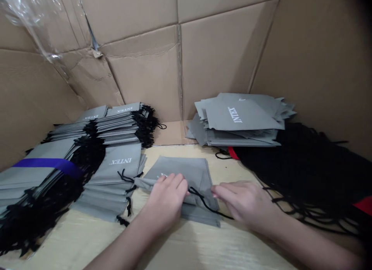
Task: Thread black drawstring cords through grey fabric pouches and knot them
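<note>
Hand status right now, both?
Left hand: closed, pinching the folded edge of the grey INTEX drawstring pouch.
Right hand: fingers at the black cord; cannot tell if holding it.

A drawstring pouch [186, 165] lies on the worktop [180, 152], with the person's left hand [165, 200] on it and the right hand [244, 202] at its right edge. Just left of the pouch sits a fanned row of pouches [113, 177]. Further left of the pouch lies a bundle of pouches [37, 177] with a strap [48, 164] across it. Behind and left of the pouch are stacked pouches [116, 124]. Behind and right of it rests a loose pile of pouches [238, 119]. Right of the pouch lies a heap of drawstrings [296, 165]. Cardboard walls [145, 76] rise behind all these, and a plastic sheet [35, 18] hangs before the walls, behind and left of the pouch.
</note>
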{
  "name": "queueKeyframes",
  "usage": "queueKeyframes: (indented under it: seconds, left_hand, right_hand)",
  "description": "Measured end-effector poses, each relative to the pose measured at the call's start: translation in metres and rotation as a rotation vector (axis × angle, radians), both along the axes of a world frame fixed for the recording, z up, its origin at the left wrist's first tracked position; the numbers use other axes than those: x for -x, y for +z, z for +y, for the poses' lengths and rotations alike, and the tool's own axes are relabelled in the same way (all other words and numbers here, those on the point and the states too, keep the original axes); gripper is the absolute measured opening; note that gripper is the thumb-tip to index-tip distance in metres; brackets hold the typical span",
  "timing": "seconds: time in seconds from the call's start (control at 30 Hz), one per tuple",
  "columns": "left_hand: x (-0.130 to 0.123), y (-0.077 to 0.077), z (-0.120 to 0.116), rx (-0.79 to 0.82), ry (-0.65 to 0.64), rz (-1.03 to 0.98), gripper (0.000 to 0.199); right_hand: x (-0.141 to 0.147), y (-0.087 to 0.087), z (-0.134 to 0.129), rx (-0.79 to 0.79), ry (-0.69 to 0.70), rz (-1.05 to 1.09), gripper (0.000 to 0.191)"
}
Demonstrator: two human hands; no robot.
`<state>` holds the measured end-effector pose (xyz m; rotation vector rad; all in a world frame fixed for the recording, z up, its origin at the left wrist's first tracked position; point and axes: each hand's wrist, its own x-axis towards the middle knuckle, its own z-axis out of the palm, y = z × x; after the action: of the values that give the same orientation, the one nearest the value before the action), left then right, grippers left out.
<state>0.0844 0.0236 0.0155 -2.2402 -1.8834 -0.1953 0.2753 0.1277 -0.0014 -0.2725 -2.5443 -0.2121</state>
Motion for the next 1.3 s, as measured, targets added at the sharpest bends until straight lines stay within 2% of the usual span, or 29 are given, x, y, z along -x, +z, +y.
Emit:
queueKeyframes:
  seconds: [0.1,0.2,0.4,0.5,0.7,0.9,1.03,1.2,1.3]
  left_hand:
    - [-0.011,-0.003,-0.002,-0.016,-0.07,0.001,0.014]
    - [-0.014,-0.004,-0.001,-0.004,-0.105,-0.007,0.012]
    - [0.002,0.003,0.0,-0.011,-0.005,-0.048,0.017]
    - [0.004,0.005,-0.002,-0.027,0.003,-0.061,0.018]
    - [-0.006,0.003,-0.003,-0.053,-0.125,-0.029,0.016]
    - [-0.009,0.004,-0.003,-0.061,-0.132,-0.001,0.02]
    - [-0.014,0.001,-0.001,-0.062,-0.187,0.033,0.019]
    - [-0.015,0.003,0.0,-0.069,-0.155,0.021,0.022]
    - [0.001,0.011,-0.004,-0.146,-0.148,-0.065,0.02]
  right_hand:
    - [0.008,-0.002,-0.014,0.024,0.008,-0.025,0.032]
    - [0.01,0.002,-0.015,0.064,0.009,-0.099,0.032]
    - [-0.011,0.011,0.024,0.038,0.055,-0.07,0.028]
    - [-0.015,0.009,0.032,0.081,0.092,-0.076,0.028]
    - [0.0,0.006,0.007,0.145,0.129,-0.058,0.029]
    - [0.006,0.001,-0.002,0.195,0.089,0.002,0.028]
    - [0.011,-0.002,-0.007,0.214,0.105,-0.055,0.027]
    - [0.011,-0.005,-0.002,0.256,0.053,-0.107,0.028]
    - [0.005,-0.006,0.009,0.343,0.021,-0.105,0.031]
